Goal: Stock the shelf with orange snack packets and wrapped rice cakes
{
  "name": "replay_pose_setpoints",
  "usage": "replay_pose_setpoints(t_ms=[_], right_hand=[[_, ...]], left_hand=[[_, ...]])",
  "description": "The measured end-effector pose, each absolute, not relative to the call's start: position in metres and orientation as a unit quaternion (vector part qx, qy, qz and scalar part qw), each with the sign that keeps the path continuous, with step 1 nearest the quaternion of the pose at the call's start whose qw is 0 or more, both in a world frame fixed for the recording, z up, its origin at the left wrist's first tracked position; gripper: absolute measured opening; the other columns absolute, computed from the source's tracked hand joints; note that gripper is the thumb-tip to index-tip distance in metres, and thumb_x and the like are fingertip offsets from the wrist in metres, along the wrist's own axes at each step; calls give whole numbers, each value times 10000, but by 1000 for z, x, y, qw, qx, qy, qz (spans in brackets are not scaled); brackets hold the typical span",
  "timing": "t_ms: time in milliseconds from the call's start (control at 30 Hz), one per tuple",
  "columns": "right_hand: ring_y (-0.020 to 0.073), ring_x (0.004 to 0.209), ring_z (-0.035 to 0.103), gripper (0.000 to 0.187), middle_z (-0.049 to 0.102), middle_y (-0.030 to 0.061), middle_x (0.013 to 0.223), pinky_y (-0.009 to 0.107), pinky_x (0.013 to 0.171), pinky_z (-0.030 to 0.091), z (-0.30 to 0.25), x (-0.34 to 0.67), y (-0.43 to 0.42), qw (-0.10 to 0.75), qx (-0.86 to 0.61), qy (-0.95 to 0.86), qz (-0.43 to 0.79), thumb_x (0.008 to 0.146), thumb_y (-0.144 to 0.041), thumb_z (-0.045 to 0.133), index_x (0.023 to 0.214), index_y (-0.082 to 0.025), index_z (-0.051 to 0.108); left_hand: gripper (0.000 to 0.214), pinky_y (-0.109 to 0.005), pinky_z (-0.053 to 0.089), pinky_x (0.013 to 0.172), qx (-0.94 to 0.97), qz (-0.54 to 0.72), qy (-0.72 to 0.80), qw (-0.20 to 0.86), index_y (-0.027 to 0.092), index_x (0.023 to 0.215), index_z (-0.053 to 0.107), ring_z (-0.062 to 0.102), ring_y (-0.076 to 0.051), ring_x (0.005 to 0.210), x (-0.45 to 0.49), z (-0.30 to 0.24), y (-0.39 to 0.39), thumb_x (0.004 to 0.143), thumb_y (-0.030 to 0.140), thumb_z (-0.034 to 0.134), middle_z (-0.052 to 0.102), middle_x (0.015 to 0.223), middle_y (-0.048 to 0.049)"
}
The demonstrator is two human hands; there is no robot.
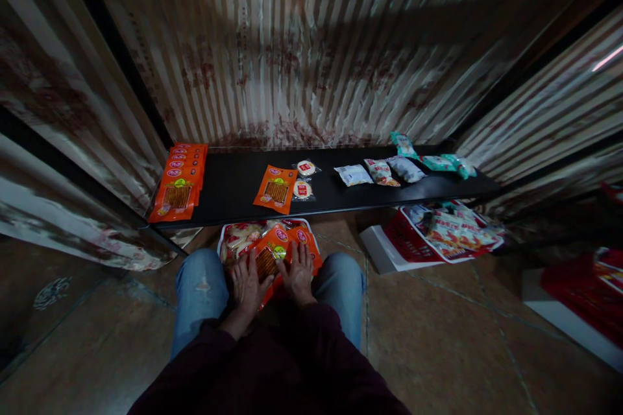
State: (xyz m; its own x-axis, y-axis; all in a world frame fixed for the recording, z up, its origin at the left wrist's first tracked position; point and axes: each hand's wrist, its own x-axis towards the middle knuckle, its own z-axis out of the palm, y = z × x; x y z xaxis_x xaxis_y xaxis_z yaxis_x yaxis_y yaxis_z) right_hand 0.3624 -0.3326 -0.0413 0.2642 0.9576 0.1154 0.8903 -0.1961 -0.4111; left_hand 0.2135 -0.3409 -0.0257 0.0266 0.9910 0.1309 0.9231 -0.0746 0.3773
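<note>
- Long sleeves (272, 363) of a dark maroon top, plain soft-looking cloth that covers both arms down to the wrists
- The cuffs (230, 326) end just behind the left hand (246, 286) and the right hand (299, 275), both bare
- Light blue jeans (343, 285), faded in the wash, on both legs
- A pale frayed patch (202, 286) on the left knee of the jeans
</note>
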Motion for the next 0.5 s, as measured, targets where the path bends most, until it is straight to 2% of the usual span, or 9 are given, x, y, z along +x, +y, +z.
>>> replay_pose_setpoints(t_ms=[200, 367, 500], right_hand=[[315, 1354, 287, 738, 397, 195, 1431, 465, 1090, 221, -43, 366, -328, 211, -772, -589, 114, 812, -512, 487, 1385, -59, 380], [319, 1352, 286, 714, 384, 175, 1445, 472, 1081, 224, -42, 366, -325, 202, -778, -582, 125, 800, -487, 508, 1386, -100, 382], [321, 1352, 286, 680, 375, 184, 1446, 499, 1075, 232, -48, 366, -327, 236, -774, -578, 108, 824, -482, 475, 1380, -103, 381]], left_hand=[[780, -450, 374, 920, 687, 144, 699, 139, 152, 1399, 322, 455, -308, 1112, 212, -20, -334, 736, 403, 646, 493, 1208, -159], [817, -460, 341, 976, 671, 186, 692, 192, 156, 1379, 332, 438, -316, 1167, 209, -19, -326, 675, 322, 711, 498, 1239, -158], [699, -462, 328, 1005, 590, 268, 689, 326, 135, 1251, 451, 403, -336, 1251, 200, -24, -314, 622, 252, 733, 504, 1280, -192]])
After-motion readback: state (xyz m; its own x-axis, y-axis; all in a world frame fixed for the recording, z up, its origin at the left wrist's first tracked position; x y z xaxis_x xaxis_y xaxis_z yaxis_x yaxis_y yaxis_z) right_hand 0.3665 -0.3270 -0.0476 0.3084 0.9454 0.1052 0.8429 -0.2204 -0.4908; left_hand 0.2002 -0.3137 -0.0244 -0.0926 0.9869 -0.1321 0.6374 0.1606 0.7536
